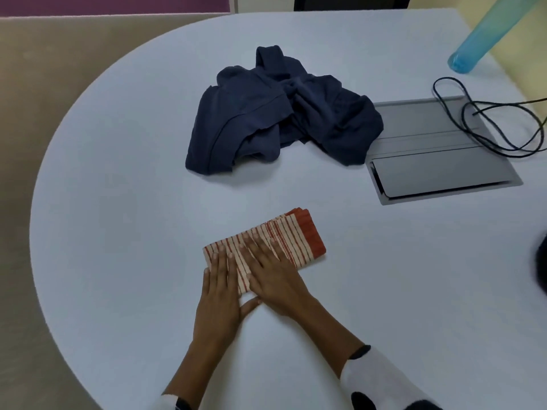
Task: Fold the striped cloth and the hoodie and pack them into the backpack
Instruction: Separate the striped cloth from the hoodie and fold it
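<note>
The striped cloth, cream with red-orange stripes and an orange border, lies folded into a narrow rectangle near the front of the white table. My left hand presses flat on its near-left end, fingers straight. My right hand lies flat across its middle, fingers spread. The navy hoodie sits crumpled in a heap farther back, apart from both hands. A dark shape at the right edge is cut off; I cannot tell what it is.
A grey cable hatch is set into the table at the right, with a black cable looped over it. A teal bottle leans in at the top right. The table's rounded edge curves along the left, with beige floor beyond.
</note>
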